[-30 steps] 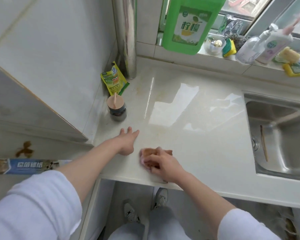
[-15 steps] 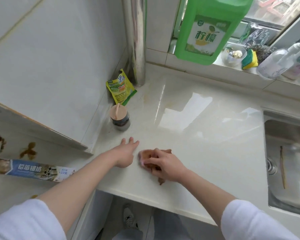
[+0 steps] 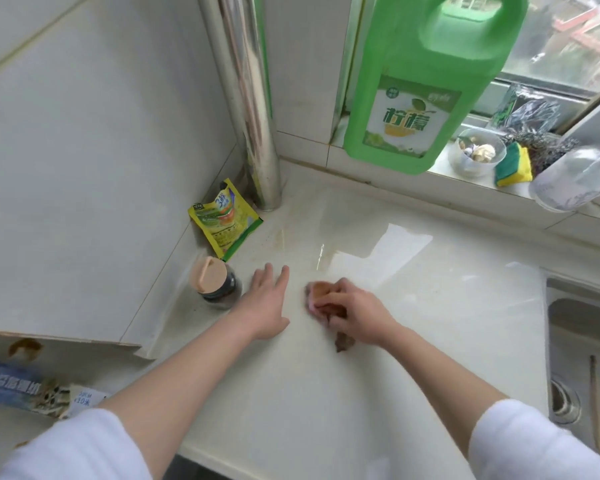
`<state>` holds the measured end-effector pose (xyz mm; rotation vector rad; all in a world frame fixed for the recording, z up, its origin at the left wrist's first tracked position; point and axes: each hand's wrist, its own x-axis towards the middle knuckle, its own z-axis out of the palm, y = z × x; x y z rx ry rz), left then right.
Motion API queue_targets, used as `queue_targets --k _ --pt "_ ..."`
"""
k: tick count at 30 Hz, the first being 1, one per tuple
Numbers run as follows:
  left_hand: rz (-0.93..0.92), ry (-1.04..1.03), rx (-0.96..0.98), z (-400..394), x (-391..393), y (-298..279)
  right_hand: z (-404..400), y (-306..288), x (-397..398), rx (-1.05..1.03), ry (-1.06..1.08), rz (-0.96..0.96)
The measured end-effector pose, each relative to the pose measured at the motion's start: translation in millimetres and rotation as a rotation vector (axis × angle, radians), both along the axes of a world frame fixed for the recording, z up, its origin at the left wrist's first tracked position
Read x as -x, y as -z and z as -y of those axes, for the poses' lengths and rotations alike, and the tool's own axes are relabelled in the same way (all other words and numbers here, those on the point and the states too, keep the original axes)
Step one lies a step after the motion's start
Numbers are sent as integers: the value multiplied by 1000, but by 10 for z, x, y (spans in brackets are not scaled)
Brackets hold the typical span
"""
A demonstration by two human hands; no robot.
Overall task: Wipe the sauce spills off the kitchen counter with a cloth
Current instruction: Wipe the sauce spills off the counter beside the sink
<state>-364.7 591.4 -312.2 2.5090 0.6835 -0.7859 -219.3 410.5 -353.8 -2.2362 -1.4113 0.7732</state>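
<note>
Two hands are down on the pale surface [image 3: 378,393], near its front left part. The right hand [image 3: 355,311] has its fingers curled over a stained, orange-brown cloth [image 3: 321,293] with a pink edge, pressing it flat against the surface — one dark corner of the cloth trails out below the wrist. The left hand [image 3: 265,303] lies just beside it, palm down, fingers straight and spread a little, holding nothing.

Just left of that hand stands a small dark jar [image 3: 215,284] with a tan lid, and behind the jar a yellow-green packet [image 3: 224,220] leans against the wall, near the foot of a shiny metal pipe [image 3: 246,98]. Faint brownish streaks [image 3: 283,235] mark the surface between the packet and the glossy reflection further right.

On the window ledge sit a big green jug [image 3: 426,81], a small clear cup [image 3: 478,155] and a green-and-yellow sponge [image 3: 513,164]. The steel sink [image 3: 582,358] lies at the right edge.
</note>
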Motion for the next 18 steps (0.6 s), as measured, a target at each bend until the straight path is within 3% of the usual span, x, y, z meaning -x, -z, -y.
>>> queue_targets --k 2,5,6,7,10,12,14,17,18 --pt "-17 -19 -17 -50 -67 14 -29 6 -457 -5 323 83" --pt "-38 -51 -30 -136 -180 63 -273 20 -799 39 1002 31" --pt "-47 -59 -27 -163 -220 82 -416 21 -763 41 1031 51" --pt "-55 -65 -26 -175 -241 89 -544 37 -650 28 915 99" --pt "-72 -68 -40 -198 -309 111 -752 94 -231 -75 172 132" --pt "-77 -80 -33 -190 -301 98 -763 58 -390 -77 -141 89" --pt "-72 -96 -31 -183 -296 89 -797 54 -786 -35 -50 141" --pt "-102 -92 -30 -188 -321 64 -835 82 -1241 17 688 114" --pt "-118 -83 -37 -186 -335 56 -881 108 -1230 11 822 123"
